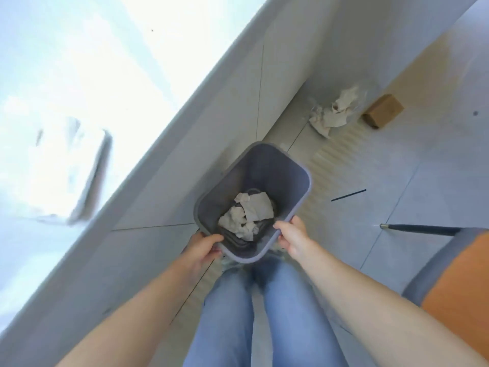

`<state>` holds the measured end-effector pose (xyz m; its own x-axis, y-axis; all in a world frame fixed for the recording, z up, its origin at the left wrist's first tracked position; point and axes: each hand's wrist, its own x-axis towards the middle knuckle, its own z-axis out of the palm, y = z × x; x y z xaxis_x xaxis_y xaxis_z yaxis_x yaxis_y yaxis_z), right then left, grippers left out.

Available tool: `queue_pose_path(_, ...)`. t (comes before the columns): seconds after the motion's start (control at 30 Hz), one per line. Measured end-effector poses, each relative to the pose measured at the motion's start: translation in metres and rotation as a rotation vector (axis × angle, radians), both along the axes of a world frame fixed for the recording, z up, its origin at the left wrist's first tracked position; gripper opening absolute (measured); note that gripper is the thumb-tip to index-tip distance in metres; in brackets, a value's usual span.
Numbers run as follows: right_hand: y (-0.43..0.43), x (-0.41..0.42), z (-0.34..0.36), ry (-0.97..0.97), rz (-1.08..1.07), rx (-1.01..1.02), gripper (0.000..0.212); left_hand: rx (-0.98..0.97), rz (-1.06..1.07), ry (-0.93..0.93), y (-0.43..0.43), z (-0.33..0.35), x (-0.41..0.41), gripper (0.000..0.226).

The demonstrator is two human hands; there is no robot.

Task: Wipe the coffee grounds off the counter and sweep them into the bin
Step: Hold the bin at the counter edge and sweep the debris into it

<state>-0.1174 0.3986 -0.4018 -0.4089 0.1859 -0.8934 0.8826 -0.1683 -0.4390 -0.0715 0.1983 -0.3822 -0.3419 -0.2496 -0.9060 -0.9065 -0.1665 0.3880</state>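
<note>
Bin: a grey-purple plastic bin [280,165] is held by its near rim above the tiled floor [423,181], just beside the white cabinet front below the tabletop.
Bin contents: crumpled white paper towels [248,215] are seen lying on the bottom of the bin; whether coffee grounds are among them cannot be told.
Left hand: the left hand [202,249] is closed around the near-left corner of the bin rim, the thumb laid over the edge.
Right hand: the right hand [292,235] is closed on the near-right edge of the rim, the fingers curled over it.
Tabletop: the white tabletop [79,75] is seen at the upper left, overexposed and blurred; a pale blurred object [68,170] rests on it, its kind not discernible.
Floor items: a heap of crumpled paper [333,112] lies on the floor near the cabinet base, with a small cardboard box [383,111] just beside it.
Legs: blue jeans [251,313] are seen below the bin.
Chair: an orange seat [455,295] with a dark leg [420,229] is at the right edge.
</note>
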Motion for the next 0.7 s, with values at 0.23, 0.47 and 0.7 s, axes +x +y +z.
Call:
queue_pose_path(0.23,-0.003,-0.005,0.151,0.056,-0.123,-0.054,0.023,0.049,-0.009,0.031,-0.01,0.142,0.0,0.014)
queue_pose_path(0.47,-0.003,0.007,0.217,0.142,-0.097,0.124,0.014,0.122,-0.082,0.105,-0.016,0.204,0.01,0.018)
queue_pose_path(0.7,-0.022,0.005,0.241,0.346,0.031,0.326,0.005,0.255,-0.105,0.199,-0.038,0.22,0.023,0.042)
